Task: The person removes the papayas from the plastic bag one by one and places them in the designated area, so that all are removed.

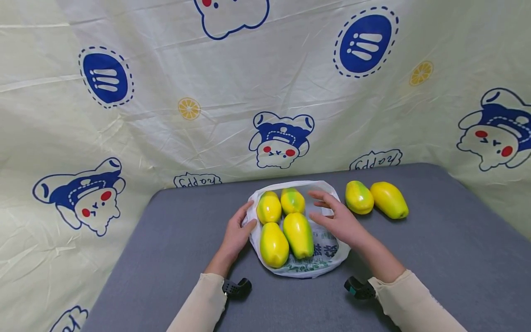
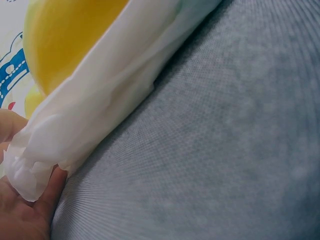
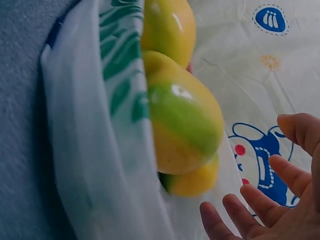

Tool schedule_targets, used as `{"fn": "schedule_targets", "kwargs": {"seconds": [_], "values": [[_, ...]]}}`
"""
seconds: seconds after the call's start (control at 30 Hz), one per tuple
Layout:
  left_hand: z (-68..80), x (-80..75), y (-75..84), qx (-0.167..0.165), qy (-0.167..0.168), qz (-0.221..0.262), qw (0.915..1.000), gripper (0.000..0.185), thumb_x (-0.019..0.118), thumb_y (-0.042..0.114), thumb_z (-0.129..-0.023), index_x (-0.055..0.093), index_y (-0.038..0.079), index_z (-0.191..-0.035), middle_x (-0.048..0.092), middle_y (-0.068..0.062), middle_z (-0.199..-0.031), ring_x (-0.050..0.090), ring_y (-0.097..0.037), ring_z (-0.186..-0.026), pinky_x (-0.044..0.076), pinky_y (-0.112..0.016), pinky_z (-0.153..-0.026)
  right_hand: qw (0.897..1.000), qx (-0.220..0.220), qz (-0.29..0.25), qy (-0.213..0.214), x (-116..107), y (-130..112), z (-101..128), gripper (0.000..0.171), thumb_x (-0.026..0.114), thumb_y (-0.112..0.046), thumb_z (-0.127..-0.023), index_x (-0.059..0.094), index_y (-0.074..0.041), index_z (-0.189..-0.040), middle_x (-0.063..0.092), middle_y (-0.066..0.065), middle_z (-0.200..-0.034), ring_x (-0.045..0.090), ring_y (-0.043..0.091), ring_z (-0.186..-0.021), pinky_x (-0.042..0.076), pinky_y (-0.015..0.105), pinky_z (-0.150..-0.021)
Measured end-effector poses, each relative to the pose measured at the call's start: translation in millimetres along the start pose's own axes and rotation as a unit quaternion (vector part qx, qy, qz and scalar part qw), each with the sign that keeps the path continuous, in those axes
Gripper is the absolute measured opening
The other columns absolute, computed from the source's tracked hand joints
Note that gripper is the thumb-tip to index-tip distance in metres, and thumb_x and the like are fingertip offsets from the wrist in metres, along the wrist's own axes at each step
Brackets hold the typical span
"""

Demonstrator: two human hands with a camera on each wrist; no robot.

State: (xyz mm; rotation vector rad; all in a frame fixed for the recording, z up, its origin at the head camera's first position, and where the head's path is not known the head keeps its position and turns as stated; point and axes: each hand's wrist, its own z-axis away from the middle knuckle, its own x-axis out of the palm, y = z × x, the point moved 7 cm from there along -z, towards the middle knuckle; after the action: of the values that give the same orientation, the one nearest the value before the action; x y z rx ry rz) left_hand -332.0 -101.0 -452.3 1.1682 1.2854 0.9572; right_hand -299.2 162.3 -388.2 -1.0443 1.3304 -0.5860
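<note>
Head view: four smooth yellow-green mangoes (image 1: 297, 234) lie on a crinkled white plastic bag (image 1: 319, 258) with green print, mid-desk (image 1: 435, 258). Left hand (image 1: 236, 235) pinches the bag's edge; right hand (image 1: 340, 221) hovers, fingers spread. Backdrop (image 1: 166, 115) reads "happy" reversed.

White plastic bag (image 1: 323, 258) lies flat on the table, bearing four yellow-green papayas (image 1: 297, 234).

bag (image 1: 321, 258): white, green leaf print, blue lettering | four papayas in bag (image 1: 297, 234): yellow with green patches | two papayas beside (image 1: 375, 198): yellow, green-tinged | table (image 1: 435, 258): grey | backdrop (image 1: 265, 83): pale yellow, blue-white cartoon figures, blue dots, orange slices | sleeves (image 1: 410, 299): cream
</note>
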Motion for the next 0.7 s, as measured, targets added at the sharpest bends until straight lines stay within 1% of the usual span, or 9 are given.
{"fn": "schedule_targets", "kwargs": {"seconds": [0.1, 0.2, 0.3, 0.4, 0.43, 0.53, 0.63, 0.7], "values": [[-0.2, 0.4, 0.0, 0.001, -0.001, -0.001, 1.0, 0.052, 0.056, 0.013, -0.1, 0.047, 0.025, -0.15, 0.043, -0.007, -0.158, 0.038, -0.027, -0.146, 0.028, -0.05, -0.122, 1.0, 0.004, 0.006, -0.019, 6.7, 0.3, 0.3, 0.057, 0.059, -0.033, -0.1, 0.038, -0.021, -0.151, 0.036, 0.01, -0.159, 0.036, 0.04, -0.143, 0.043, 0.067, -0.103], [-0.6, 0.3, -0.3, -0.003, 0.002, -0.002, 1.0, 0.052, 0.057, 0.013, -0.099, 0.047, 0.026, -0.149, 0.043, -0.006, -0.158, 0.039, -0.026, -0.146, 0.029, -0.049, -0.122, 0.999, 0.005, 0.014, -0.036, 13.6, 0.3, 0.0, 0.057, 0.059, -0.035, -0.099, 0.039, -0.022, -0.151, 0.039, 0.01, -0.158, 0.038, 0.041, -0.142, 0.043, 0.066, -0.104], [-0.9, 0.4, 0.2, 0.002, 0.004, 0.0, 1.0, 0.053, 0.058, 0.013, -0.099, 0.048, 0.025, -0.149, 0.045, -0.006, -0.157, 0.04, -0.025, -0.144, 0.031, -0.048, -0.121, 0.998, 0.008, 0.01, -0.055, 20.9, 2.5, -0.1, 0.056, 0.06, -0.036, -0.099, 0.042, -0.021, -0.149, 0.041, 0.01, -0.157, 0.039, 0.041, -0.142, 0.043, 0.064, -0.106], [-0.6, 0.9, 1.1, 0.011, 0.002, 0.005, 0.9999, 0.053, 0.058, 0.011, -0.099, 0.047, 0.021, -0.149, 0.046, -0.008, -0.156, 0.042, -0.026, -0.142, 0.033, -0.049, -0.12, 0.997, 0.01, 0.004, -0.073, 27.2, 4.5, 0.3, 0.056, 0.061, -0.038, -0.098, 0.044, -0.02, -0.148, 0.042, 0.011, -0.156, 0.04, 0.041, -0.141, 0.044, 0.062, -0.106], [-0.7, 1.0, 1.3, 0.014, 0.002, 0.007, 0.9999, 0.053, 0.057, 0.011, -0.099, 0.047, 0.02, -0.15, 0.046, -0.009, -0.156, 0.042, -0.027, -0.142, 0.033, -0.05, -0.12, 0.997, 0.009, 0.003, -0.077, 28.9, 5.1, 0.6, 0.055, 0.062, -0.038, -0.098, 0.045, -0.02, -0.147, 0.043, 0.011, -0.155, 0.04, 0.041, -0.141, 0.044, 0.061, -0.106], [-0.6, 1.4, 1.4, 0.008, 0.0, 0.009, 0.9999, 0.054, 0.057, 0.011, -0.099, 0.045, 0.017, -0.151, 0.045, -0.011, -0.156, 0.042, -0.028, -0.142, 0.033, -0.05, -0.119, 0.996, 0.0, 0.007, -0.084, 32.6, 5.7, 1.1, 0.055, 0.064, -0.038, -0.096, 0.048, -0.019, -0.145, 0.043, 0.012, -0.154, 0.041, 0.042, -0.139, 0.043, 0.062, -0.106], [4.4, 1.5, 12.7, 0.0, -0.005, 0.007, 1.0, 0.054, 0.056, 0.008, -0.099, 0.044, 0.013, -0.151, 0.043, -0.014, -0.157, 0.041, -0.03, -0.143, 0.032, -0.051, -0.12, 0.996, -0.008, 0.016, -0.086, 36.3, 7.5, 0.8, 0.055, 0.066, -0.036, -0.095, 0.049, -0.018, -0.144, 0.042, 0.013, -0.154, 0.042, 0.044, -0.137, 0.041, 0.063, -0.108], [4.4, 1.6, 13.0, -0.003, -0.006, 0.006, 1.0, 0.054, 0.056, 0.007, -0.099, 0.043, 0.012, -0.151, 0.042, -0.015, -0.157, 0.039, -0.031, -0.144, 0.031, -0.051, -0.12, 0.996, -0.008, 0.021, -0.087, 38.9, 8.8, 0.6, 0.056, 0.068, -0.036, -0.094, 0.048, -0.019, -0.144, 0.042, 0.013, -0.154, 0.043, 0.043, -0.135, 0.041, 0.062, -0.107]]}}
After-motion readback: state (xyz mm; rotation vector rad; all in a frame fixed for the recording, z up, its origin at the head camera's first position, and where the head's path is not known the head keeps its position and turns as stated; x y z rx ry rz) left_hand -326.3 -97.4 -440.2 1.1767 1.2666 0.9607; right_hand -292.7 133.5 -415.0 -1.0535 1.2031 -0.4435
